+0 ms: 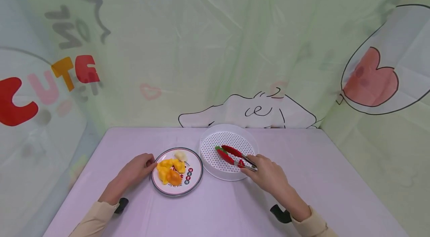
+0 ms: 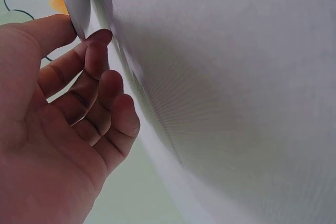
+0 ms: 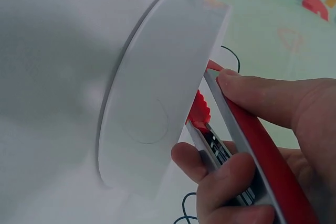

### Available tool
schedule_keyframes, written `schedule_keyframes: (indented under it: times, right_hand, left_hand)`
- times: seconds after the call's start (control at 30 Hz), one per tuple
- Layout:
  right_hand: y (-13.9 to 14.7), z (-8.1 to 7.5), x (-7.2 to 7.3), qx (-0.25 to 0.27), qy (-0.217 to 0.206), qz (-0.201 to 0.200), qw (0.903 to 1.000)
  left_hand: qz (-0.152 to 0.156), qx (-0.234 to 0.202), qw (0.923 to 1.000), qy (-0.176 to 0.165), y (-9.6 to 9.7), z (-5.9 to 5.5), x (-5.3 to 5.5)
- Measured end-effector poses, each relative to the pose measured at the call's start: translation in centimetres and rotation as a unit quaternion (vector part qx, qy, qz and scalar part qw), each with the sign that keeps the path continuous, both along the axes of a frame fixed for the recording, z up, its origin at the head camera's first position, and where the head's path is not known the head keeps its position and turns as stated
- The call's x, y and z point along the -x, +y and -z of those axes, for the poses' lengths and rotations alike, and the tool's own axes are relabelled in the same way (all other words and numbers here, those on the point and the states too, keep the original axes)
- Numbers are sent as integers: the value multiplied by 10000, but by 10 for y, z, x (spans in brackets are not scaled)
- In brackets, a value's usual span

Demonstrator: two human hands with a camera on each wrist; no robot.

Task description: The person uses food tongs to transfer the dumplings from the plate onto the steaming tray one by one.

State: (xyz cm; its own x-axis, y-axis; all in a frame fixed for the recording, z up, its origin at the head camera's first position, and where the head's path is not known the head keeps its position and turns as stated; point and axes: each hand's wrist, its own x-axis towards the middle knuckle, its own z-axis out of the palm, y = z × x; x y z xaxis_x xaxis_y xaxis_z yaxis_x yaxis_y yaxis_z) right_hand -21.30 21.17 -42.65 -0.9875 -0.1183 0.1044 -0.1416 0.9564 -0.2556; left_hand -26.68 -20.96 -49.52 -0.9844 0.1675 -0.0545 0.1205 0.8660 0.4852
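My right hand (image 1: 267, 175) grips a pair of tongs (image 1: 249, 163) with red heads and metal arms, reaching over a round white strainer basket (image 1: 229, 175). A bit of green (image 1: 217, 148) shows at the tongs' red tips; what it belongs to I cannot tell. In the right wrist view, thumb and fingers close around the red-and-silver handles (image 3: 257, 145) beside the basket's outer wall. My left hand (image 1: 137, 169) pinches the near-left rim of a white plate (image 1: 173, 190) with a dark border. Several yellow pieces (image 1: 164, 172), an orange piece (image 1: 174, 178) and a pale piece (image 1: 180, 155) lie on the plate.
The plate stands left of the basket, their rims close together. Both are on a pale lilac table (image 1: 215, 211). Behind its far edge hangs a pale green printed curtain (image 1: 208, 50), with more at both sides. Black wrist mounts (image 1: 280, 214) show below the forearms.
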Motion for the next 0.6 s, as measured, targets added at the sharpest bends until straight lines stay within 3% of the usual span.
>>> schedule_keyframes:
  times: [0.27,0.6]
  right_hand:
    - [0,0,1,18,-187,96,9998]
    - [0,-2,-2,41,-117,132,9998]
  left_hand:
    - [-20,33,10000,8,0,-1,0]
    - [-29,27,10000,-41,1,-3,-1]
